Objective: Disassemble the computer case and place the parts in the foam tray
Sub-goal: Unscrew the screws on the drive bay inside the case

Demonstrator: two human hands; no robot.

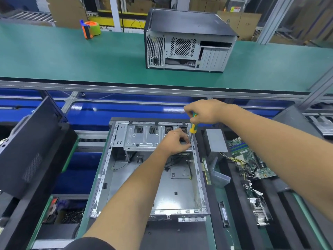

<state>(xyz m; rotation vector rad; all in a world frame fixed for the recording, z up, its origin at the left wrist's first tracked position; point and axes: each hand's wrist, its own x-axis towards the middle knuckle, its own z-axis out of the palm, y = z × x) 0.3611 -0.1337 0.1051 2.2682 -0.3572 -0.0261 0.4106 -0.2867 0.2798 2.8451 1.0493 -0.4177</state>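
Right hand [205,111] grips screwdriver [193,127]; left hand [175,141] pinches its tip at far-right drive cage [144,137]. Slippage risks dropped screw.

my right hand [204,112] grips the yellow-green screwdriver [193,127] upright at the far right corner of the open computer case [144,177]. my left hand [175,142] pinches beside its tip on the drive cage [142,137]. a motherboard [252,159] lies to the right.

Bright even light, warped soft edges
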